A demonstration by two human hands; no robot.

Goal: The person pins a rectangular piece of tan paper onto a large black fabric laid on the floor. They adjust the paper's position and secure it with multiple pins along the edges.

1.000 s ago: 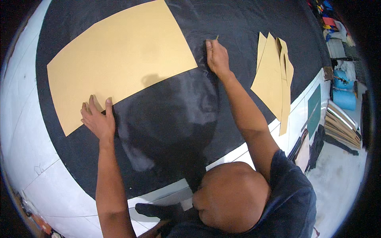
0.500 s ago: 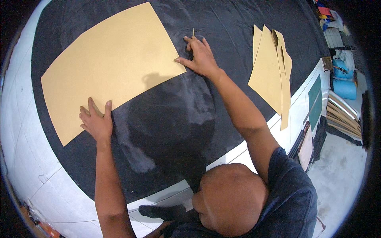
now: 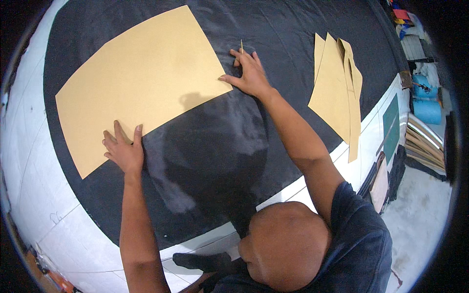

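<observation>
A large tan paper pattern piece [image 3: 137, 68] with a curved far edge lies flat on black cloth [image 3: 205, 146]. My left hand [image 3: 125, 149] rests on its near edge toward the left, fingers spread and pressing flat. At the piece's right corner is my right hand [image 3: 250, 73], its thumb on the paper edge and its other fingers on the cloth. Between those fingers pokes up a thin pale stick [image 3: 242, 46]; its exact kind is too small to tell, and its lower end is hidden by the hand.
Several smaller tan paper pieces [image 3: 337, 93] lie overlapping on the cloth at the right. A white tabletop [image 3: 29, 122] shows around the cloth. Beyond its right edge are blue rolls [image 3: 426, 111], stacked long boards or rolls [image 3: 424, 141] and a green panel [image 3: 390, 124].
The whole view has shifted slightly, so everything sits a little further right. Both hands keep nearly the same places on the paper piece.
</observation>
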